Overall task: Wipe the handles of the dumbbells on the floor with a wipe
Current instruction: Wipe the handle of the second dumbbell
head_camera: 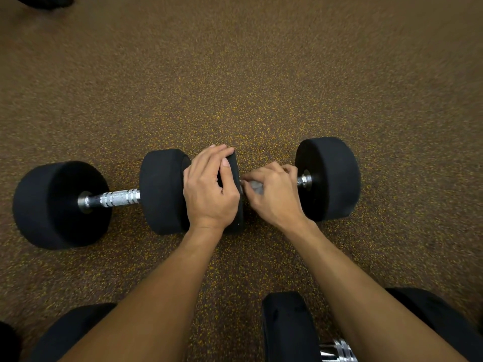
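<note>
Three dumbbells on a brown rubber floor (pixel 261 87) flecked with yellow. Two laid end to end in a row across the middle; a third dumbbell (pixel 287 327) at the near right edge, partly cut off, with only a black head and a bit of chrome bar showing. One wipe. Two bare hands, forearms reaching in from the near edge.

Left dumbbell (pixel 61 205): two thick, round, matte black heads joined by a short chrome handle (pixel 117 198) with knurled bands, lying untouched. Right dumbbell (pixel 328 178): same build, its left head just beside the left dumbbell's right head, contact between them hidden. Most of its handle covered, only a chrome collar visible by the right head.

Left hand (pixel 209 189) draped over the right dumbbell's left head, fingers curled over the far rim, thumb against the inner face, gripping it. Right hand (pixel 271 194) closed around a small crumpled pale wipe (pixel 254 186), bunched against the covered handle close to that same head.

Dark rounded shape (pixel 73 330) at the near left, too cropped to identify.
</note>
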Available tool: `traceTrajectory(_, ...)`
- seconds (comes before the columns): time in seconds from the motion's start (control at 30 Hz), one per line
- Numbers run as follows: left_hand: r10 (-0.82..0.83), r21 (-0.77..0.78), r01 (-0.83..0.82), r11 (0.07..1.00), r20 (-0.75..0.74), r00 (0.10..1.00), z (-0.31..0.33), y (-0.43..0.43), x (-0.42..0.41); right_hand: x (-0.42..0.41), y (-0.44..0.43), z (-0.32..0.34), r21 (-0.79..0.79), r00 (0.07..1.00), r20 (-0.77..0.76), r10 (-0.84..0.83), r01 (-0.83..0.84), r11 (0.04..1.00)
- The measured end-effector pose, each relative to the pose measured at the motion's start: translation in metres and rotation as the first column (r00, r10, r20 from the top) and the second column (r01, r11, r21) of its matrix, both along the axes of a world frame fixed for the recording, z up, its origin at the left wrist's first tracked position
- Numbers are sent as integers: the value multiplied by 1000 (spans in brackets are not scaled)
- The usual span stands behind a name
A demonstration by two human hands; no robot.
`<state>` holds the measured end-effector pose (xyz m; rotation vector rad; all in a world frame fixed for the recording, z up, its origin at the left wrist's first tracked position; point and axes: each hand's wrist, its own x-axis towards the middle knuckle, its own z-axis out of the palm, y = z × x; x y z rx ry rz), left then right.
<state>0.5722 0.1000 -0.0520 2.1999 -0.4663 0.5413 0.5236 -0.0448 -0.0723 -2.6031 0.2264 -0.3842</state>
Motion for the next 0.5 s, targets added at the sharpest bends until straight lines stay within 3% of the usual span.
traceTrajectory(0.13,-3,3,3,1000,4,1000,0,0,-1,15,4,7,-97,988,-155,-22,7,995)
traceTrajectory(0.3,1,-4,-1,1000,4,1000,-1,0,0,7,1,0,-180,996,-87,6,-22,983)
traceTrajectory(0.43,3,-3,-3,1000,-6,1000,0,0,-1,13,6,5,-162,987,-159,3,-29,986)
traceTrajectory(0.5,5,-3,-5,1000,-7,1000,0,0,-1,12,5,5,-217,993,-122,9,-35,976)
